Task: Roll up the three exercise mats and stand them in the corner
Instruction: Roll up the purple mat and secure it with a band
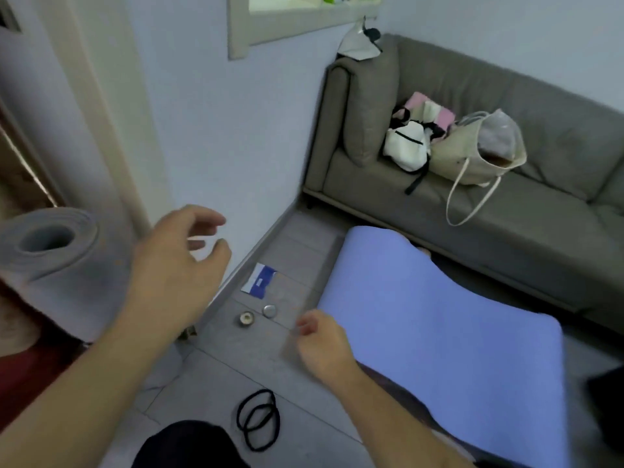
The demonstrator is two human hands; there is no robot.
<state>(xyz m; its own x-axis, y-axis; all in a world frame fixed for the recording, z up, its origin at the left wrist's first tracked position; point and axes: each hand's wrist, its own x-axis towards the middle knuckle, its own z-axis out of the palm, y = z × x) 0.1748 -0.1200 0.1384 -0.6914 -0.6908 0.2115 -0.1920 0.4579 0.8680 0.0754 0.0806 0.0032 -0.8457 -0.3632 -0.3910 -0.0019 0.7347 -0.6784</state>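
A rolled grey mat (64, 261) stands on end at the left, against the wall beside the door frame. My left hand (179, 261) hovers just right of it with fingers spread and relaxed, holding nothing. A blue mat (449, 336) lies unrolled on the floor at the right, its far end running toward the sofa. At that mat's near left edge is my right hand (320, 342), fingers loosely curled and empty. Under the blue mat's near edge a darker layer (398, 390) shows; what it is I cannot tell.
A grey sofa (506, 197) with a tote bag (479, 153) and a white pouch (407, 146) stands at the back right. On the tiled floor lie black elastic bands (258, 420), two small round metal things (258, 315) and a blue-and-white card (260, 280).
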